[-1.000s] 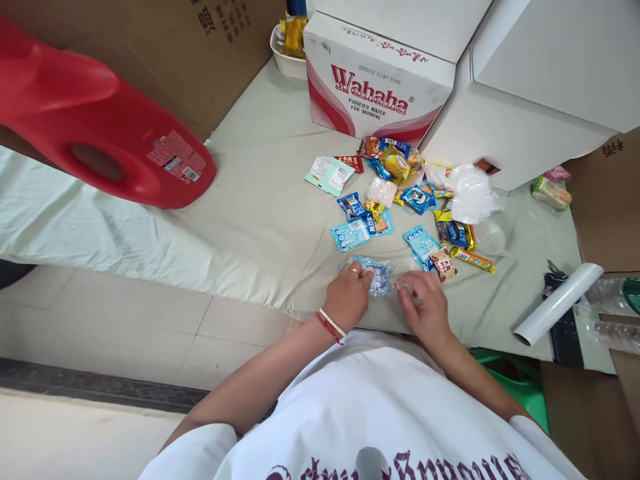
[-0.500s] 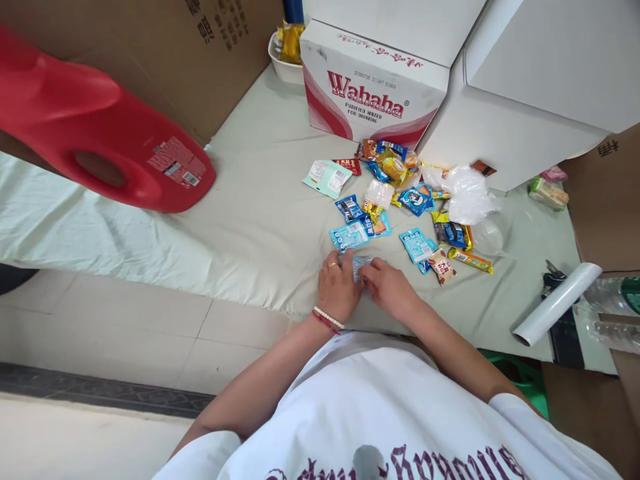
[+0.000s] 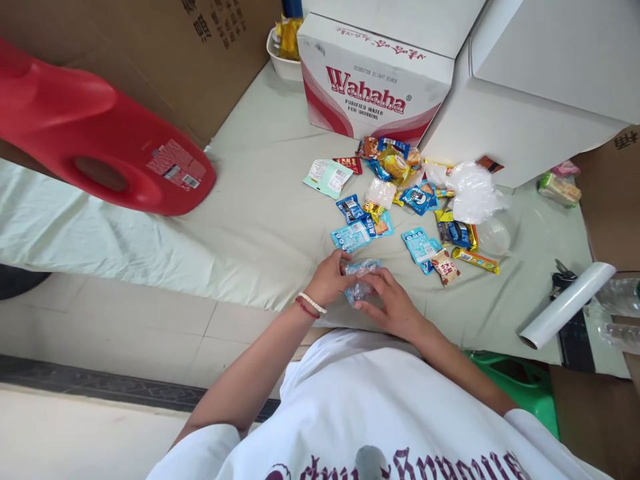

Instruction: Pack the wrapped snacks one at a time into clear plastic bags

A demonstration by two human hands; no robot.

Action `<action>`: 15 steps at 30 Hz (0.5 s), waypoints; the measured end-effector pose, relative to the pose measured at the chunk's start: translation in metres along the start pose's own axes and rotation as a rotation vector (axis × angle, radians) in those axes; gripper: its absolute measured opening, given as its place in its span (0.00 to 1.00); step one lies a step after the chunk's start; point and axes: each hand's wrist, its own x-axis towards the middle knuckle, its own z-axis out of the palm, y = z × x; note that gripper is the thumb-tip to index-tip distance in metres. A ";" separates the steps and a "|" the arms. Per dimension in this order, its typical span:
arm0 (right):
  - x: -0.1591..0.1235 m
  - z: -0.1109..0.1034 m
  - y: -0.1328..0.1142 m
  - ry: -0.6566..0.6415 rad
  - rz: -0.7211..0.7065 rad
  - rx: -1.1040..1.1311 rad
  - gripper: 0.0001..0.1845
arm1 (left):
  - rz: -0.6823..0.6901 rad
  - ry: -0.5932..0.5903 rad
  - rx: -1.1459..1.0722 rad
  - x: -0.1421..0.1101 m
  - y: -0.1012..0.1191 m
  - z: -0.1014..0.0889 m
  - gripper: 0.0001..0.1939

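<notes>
Near the table's front edge, a small clear-plastic-wrapped blue packet (image 3: 361,280) lies between my two hands. My left hand (image 3: 330,277) grips its left side, thumb across the front and fingers behind. On the other side, my right hand (image 3: 395,303) holds it between thumb and fingertips. What is inside the crinkled plastic I cannot make out. Just beyond are light-blue snack packets (image 3: 351,237) and a dark-blue sachet (image 3: 351,209). To the right, another light-blue packet (image 3: 419,245) rests beside a cream-and-red snack bag (image 3: 445,267).
A heap of snack packets (image 3: 393,163) sits before a Wahaha water carton (image 3: 370,87). Crumpled clear plastic (image 3: 475,193) is right of it. A large red jug (image 3: 150,160) stands left. A white roll (image 3: 567,305) lies at right, above a green stool (image 3: 525,387).
My hands have shifted slightly toward me and drawn apart, the left turning sideways. More of the plastic-wrapped packet shows between them. The snacks on the table stay put.
</notes>
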 end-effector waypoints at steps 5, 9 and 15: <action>-0.003 0.000 -0.010 0.099 0.073 -0.153 0.36 | -0.130 -0.090 -0.507 -0.024 0.030 0.023 0.21; -0.012 -0.026 -0.002 0.201 0.173 0.008 0.22 | -0.058 -0.155 -0.685 -0.035 0.050 0.018 0.28; -0.050 -0.132 0.053 0.711 0.403 0.462 0.20 | 0.115 0.322 -0.004 -0.034 0.001 -0.017 0.21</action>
